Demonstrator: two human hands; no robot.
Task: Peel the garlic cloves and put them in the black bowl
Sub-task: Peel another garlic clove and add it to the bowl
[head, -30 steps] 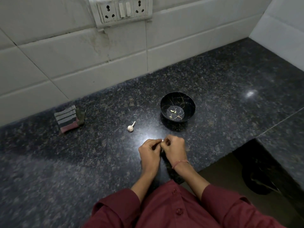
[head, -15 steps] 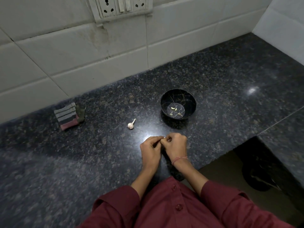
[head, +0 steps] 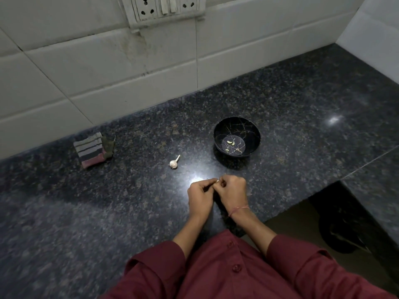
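At the bottom of the frame a person in a dark red shirt (head: 226,275) is leaning over the dark speckled worktop (head: 108,212). Just above, at lower centre, the left hand (head: 200,196) and the right hand (head: 232,193) are meeting, the fingers (head: 206,182) of both curling in and pinching a small garlic clove (head: 217,181); only its white tip is showing between them. A thin thread band (head: 238,210) is circling the right wrist. Compared with half a second earlier, the hands are staying in the same spot with the same grip, and nothing on the worktop is lying differently. Further up and left, a small garlic bulb (head: 173,163) is lying on its side, apart from the hands. Up and right of it the black bowl (head: 253,134) is standing upright, holding a few peeled cloves (head: 231,142). At the left a folded striped cloth (head: 91,149) is lying near the tiled wall (head: 108,61), where a socket plate (head: 164,7) is showing at the top edge.
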